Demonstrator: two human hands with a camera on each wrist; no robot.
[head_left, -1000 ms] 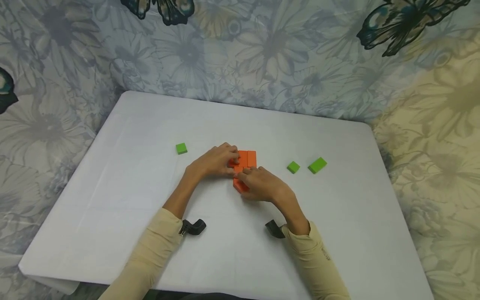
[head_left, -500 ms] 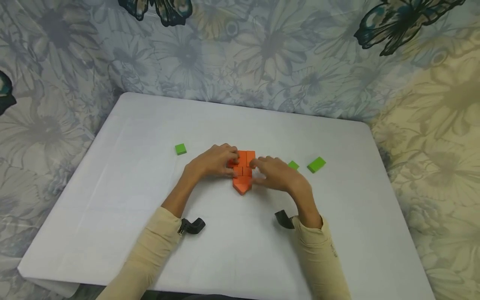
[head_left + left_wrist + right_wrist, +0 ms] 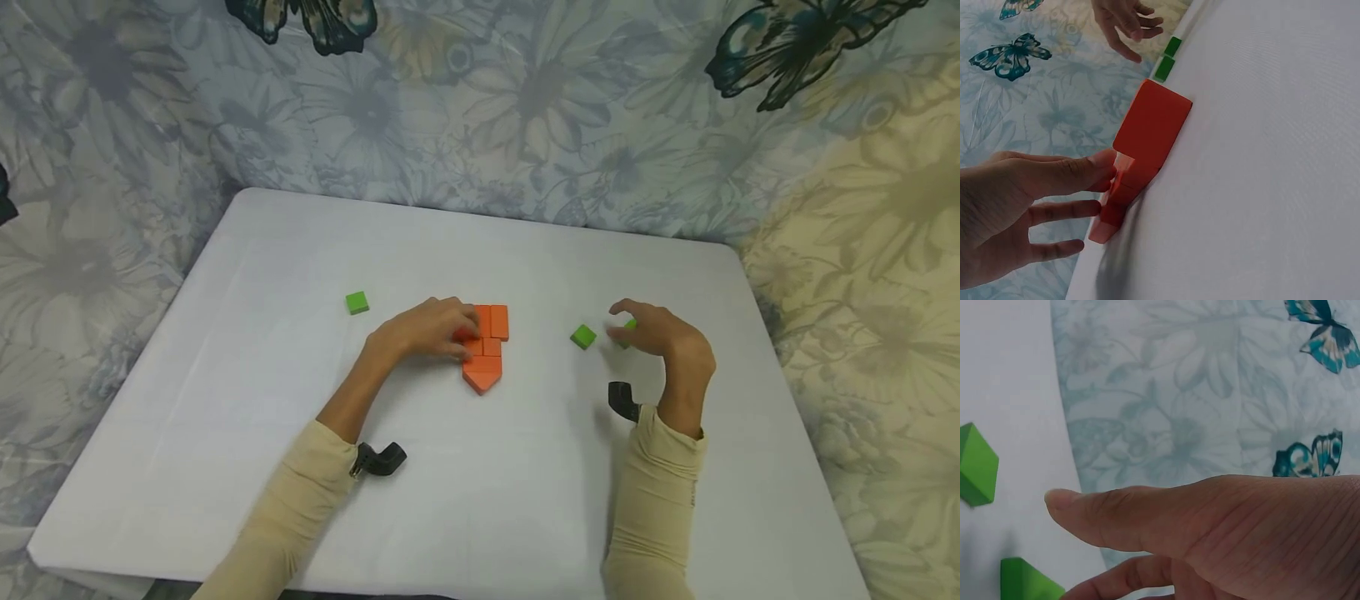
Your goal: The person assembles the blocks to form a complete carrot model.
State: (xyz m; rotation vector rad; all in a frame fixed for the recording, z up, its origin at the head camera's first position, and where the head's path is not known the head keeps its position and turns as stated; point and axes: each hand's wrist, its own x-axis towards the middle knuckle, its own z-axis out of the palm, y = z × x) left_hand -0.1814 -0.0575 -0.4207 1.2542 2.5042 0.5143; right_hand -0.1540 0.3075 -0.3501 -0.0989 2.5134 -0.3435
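Note:
Several orange blocks (image 3: 482, 364) lie together on the white table, with a pointed end toward the person. At their left side is my left hand (image 3: 427, 329); in the left wrist view its extended thumb and fingers (image 3: 1063, 213) reach to the near side of the blocks (image 3: 1152, 119), fingertips right at them. Farther right, my right hand (image 3: 654, 330) hovers with thumb and fingers spread apart, partly hiding a green block (image 3: 631, 323). Just left of it sits another green block (image 3: 583, 336). Two green blocks also show beside the right thumb (image 3: 1104, 515) in the right wrist view.
One more green block (image 3: 357, 302) lies left of the orange group, beyond the left hand. The white tabletop (image 3: 300, 250) ends at a back edge against flower-patterned fabric (image 3: 540, 108) with butterflies. A black device (image 3: 381, 458) is worn at each sleeve cuff.
My right hand has left the lower end of the orange blocks and moved right to the farther green block. My left hand stays at the orange blocks' left side.

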